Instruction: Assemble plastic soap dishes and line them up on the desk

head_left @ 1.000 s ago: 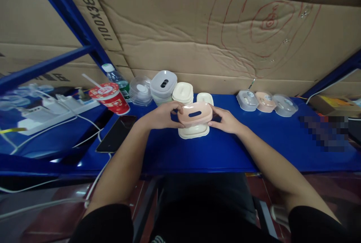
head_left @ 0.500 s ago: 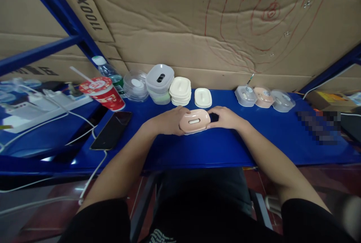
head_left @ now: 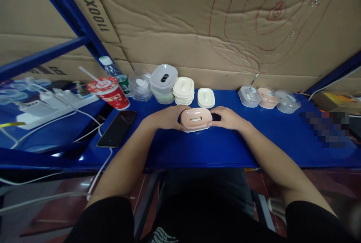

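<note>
Between my two hands is a small peach-pink lidded container [head_left: 196, 117] with rounded corners, a slot in its top and a pale edge showing below. My left hand [head_left: 172, 117] is wrapped round its left side. Thumb and fingers of my right hand [head_left: 226, 118] pinch its right corner. Just behind it lies a single cream lid [head_left: 206, 97]. To the left of that lid stands a stack of cream lids [head_left: 184, 91], next to grey-white containers [head_left: 164, 79] piled up. Whether the pink container touches the table is hard to tell.
Three lidded containers, two grey and one pink [head_left: 267, 97], stand at the back right. On the left are clear round tubs [head_left: 140, 87], a red cup [head_left: 113, 94] with a straw, a water bottle [head_left: 114, 72], a phone [head_left: 116, 129] and white cables. A cardboard wall [head_left: 169, 21] closes the back.
The pink container has become more level between my hands, which keep their hold. The whole view has shifted slightly, so the surroundings sit a little further right.
</note>
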{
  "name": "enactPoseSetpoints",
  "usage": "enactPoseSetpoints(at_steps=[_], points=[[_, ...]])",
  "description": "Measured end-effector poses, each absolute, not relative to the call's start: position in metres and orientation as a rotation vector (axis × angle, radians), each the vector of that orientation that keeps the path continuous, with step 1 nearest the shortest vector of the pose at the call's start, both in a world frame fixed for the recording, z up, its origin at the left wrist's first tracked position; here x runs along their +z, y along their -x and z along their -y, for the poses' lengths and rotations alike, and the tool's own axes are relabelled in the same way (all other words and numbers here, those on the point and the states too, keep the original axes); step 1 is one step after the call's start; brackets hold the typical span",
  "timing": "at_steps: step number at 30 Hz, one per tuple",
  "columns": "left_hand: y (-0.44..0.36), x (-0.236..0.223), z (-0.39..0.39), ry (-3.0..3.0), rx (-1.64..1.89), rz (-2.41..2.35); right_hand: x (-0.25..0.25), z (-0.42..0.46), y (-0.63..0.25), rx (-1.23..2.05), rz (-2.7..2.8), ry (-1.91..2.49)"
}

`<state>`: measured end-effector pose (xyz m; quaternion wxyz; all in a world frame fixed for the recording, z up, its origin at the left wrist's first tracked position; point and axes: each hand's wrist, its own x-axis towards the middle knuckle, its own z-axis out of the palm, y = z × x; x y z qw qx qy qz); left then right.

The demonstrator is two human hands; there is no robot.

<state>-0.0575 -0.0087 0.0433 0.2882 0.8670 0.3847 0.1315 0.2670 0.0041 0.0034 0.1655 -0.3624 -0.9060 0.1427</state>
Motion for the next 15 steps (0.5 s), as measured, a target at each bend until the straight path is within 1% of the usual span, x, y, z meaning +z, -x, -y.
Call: enactPoseSetpoints(at_steps=[8, 15], points=[[0.0627, 0.0363, 0.0039, -2.302, 0.415, -0.991, 0.0012, -0.0038, -0.2662, 0.405, 2.557, 1.035], [0.0621, 0.0339, 0.0020, -2.297, 0.392, -0.968, 0.0016, -0.0036, -0.2636, 0.387, 2.540, 1.015]])
